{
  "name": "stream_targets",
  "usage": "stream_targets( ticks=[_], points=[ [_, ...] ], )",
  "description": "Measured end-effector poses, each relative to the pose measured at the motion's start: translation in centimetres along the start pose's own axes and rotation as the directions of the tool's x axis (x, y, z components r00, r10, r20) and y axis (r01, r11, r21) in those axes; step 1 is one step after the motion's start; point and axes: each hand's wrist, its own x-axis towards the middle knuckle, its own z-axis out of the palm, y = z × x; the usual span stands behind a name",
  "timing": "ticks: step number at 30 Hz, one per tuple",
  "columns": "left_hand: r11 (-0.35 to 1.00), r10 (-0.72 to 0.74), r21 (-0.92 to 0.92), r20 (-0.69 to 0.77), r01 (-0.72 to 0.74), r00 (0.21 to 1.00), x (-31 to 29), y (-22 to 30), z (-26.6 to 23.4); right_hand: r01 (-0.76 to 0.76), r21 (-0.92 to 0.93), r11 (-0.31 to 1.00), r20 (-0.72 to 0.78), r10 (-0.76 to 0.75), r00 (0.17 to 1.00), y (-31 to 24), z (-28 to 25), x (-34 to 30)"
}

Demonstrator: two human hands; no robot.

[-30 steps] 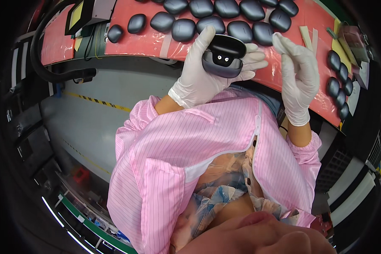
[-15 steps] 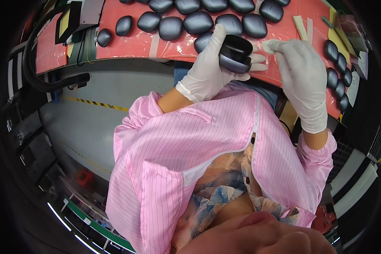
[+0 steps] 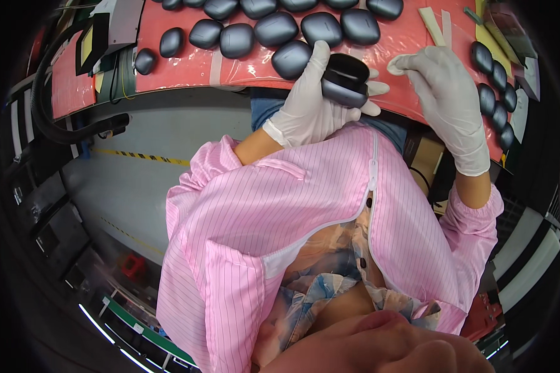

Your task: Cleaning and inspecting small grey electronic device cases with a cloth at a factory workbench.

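1. A dark open case (image 3: 344, 79) sat in the gloved left hand (image 3: 311, 105), fingers curled around it, just above the counter's (image 3: 180, 65) near edge.
2. The gloved right hand (image 3: 448, 93) pinched a small white pad (image 3: 394, 64) beside the case.
3. Rows of closed dark cases (image 3: 274, 28) lay on the red counter behind, more (image 3: 498, 93) at the right.

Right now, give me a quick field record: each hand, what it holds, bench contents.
left hand: gloved, gripping an open dark earbud case, lid up
right hand: gloved, pinching a small white pad beside the case
bench: red mat under clear film
closed cases: rows of dark rounded ones behind the hands, more at the right edge
clothing: pink striped coat
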Motion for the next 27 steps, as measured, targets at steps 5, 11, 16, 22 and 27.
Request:
stream_targets(
  ticks=[5,11,16,22,27],
  points=[
    [0.979,-0.081,-0.179,0.091,0.096,0.993,0.3,0.2,-0.2,-0.08,0.21,0.974,-0.133,0.11,0.985,1.5,1.7,-2.5],
    [0.994,-0.047,-0.098,0.057,0.053,0.997,0.4,0.0,0.3,-0.125,0.144,0.982,-0.25,0.158,0.955,1.8,4.1,-3.2],
    [0.999,-0.043,0.023,0.046,0.042,0.998,0.6,-0.6,0.5,0.124,0.225,0.967,-0.259,-0.063,0.964,0.5,2.9,-0.6],
    [0.975,0.033,0.222,-0.127,-0.004,0.991,0.8,-0.9,1.0,0.165,-0.059,0.985,-0.176,-0.173,0.969,-3.2,1.9,0.5],
    [0.991,-0.019,0.131,0.013,0.017,1.0,0.4,-0.1,0.7,-0.09,0.345,0.934,-0.002,0.097,0.995,0.4,0.7,-1.0]
  ],
)
